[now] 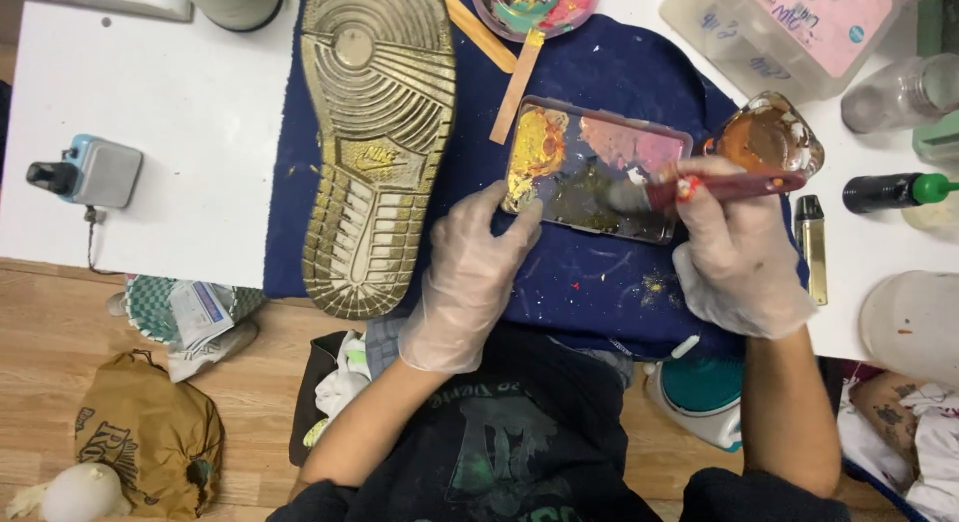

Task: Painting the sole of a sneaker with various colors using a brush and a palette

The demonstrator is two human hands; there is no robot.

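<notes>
My left hand [468,272], in a clear glove, rests on the dark blue cloth [599,282] with its fingertips steadying the near-left corner of a rectangular paint palette [589,177] smeared with gold and pink. My right hand [734,252], also gloved, grips a red-handled brush [719,188] whose bristles touch the palette's middle. A shoe [375,132] lies sole up to the left, its sole painted gold.
A small glass jar of brown-orange liquid [769,134] stands just beyond my right hand. A round paint dish [534,4] and wooden sticks [514,82] lie further back. A clear plastic box [789,32], bottles [894,190] and a gold tube [814,244] crowd the right.
</notes>
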